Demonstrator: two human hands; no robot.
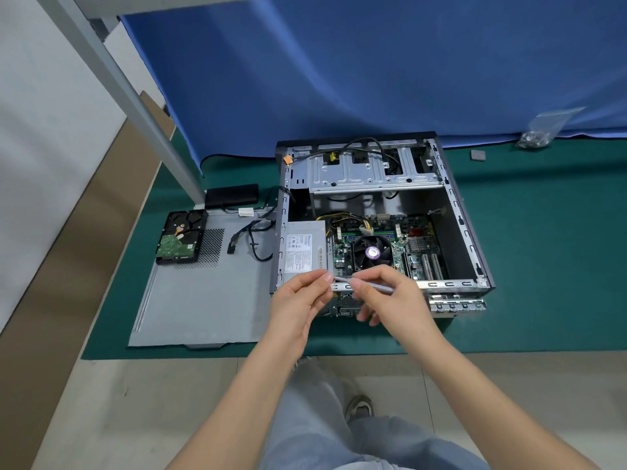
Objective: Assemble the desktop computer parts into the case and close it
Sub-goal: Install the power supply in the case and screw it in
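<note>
An open desktop case [470, 228] lies on its side on the green mat, holding the motherboard [417, 245], a CPU fan [371, 253] and the grey power supply [303, 251]. In front of its near edge my left hand [298, 301] pinches the tip of a thin grey syringe-like tube [368, 283]. My right hand [390, 293] grips the tube's body. A hard drive [181, 237] lies on the removed side panel [207, 293] to the left of the case.
Black cables [252, 239] trail from the case over the panel. A black box [232, 195] sits by a metal table leg [135, 106]. A bag of screws [539, 134] and a small grey pad [477, 155] lie at the back right. A blue cloth hangs behind.
</note>
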